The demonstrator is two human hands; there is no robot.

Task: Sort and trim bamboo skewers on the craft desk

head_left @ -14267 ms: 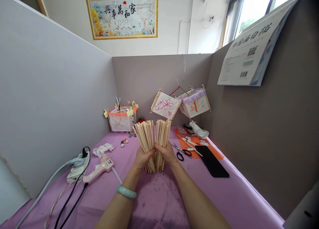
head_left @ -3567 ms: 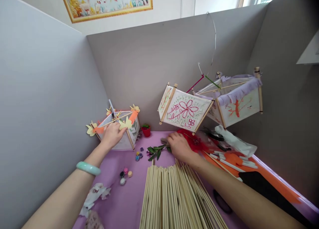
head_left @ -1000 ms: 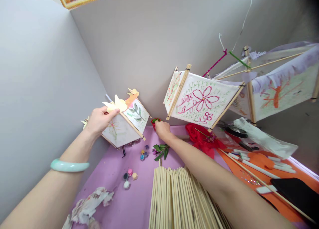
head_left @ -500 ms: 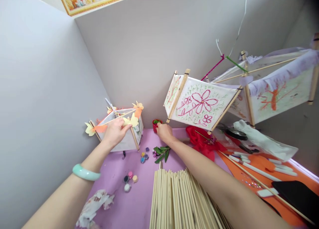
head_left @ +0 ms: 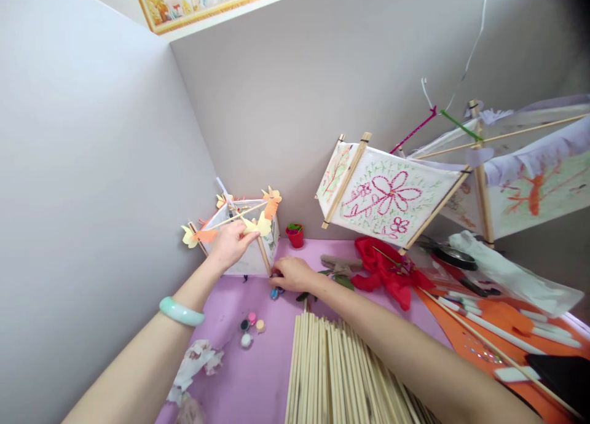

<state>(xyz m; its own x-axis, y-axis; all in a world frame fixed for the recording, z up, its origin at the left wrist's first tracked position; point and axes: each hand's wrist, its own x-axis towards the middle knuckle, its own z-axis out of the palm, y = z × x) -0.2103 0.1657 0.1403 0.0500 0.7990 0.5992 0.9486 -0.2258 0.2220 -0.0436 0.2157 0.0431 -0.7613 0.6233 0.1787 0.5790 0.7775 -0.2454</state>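
A small white lantern [head_left: 237, 261] with wooden posts and orange and yellow paper cutouts stands in the left corner. My left hand [head_left: 232, 246], a pale green bangle on its wrist, pinches the lantern's near top edge beside a yellow cutout. By the lantern's lower right corner is my right hand [head_left: 292, 274], its fingers curled; whatever lies in them is hidden. Just below those fingertips sits a blue paint pot [head_left: 275, 294]. A little red pot [head_left: 295, 236] with greenery stands against the back wall, apart from both hands.
A bundle of wooden sticks [head_left: 332, 369] lies under my right forearm. Several paint pots [head_left: 246, 340] and crumpled tissue [head_left: 196, 362] are at left. Rightward are red cloth [head_left: 385, 270], a flower-painted lantern [head_left: 387, 193], a larger lantern [head_left: 534, 193] and orange sheets with markers [head_left: 500, 316].
My right hand has left the red pot and come down and left to the lantern's lower corner. The left hand keeps its hold. The whole view has shifted slightly.
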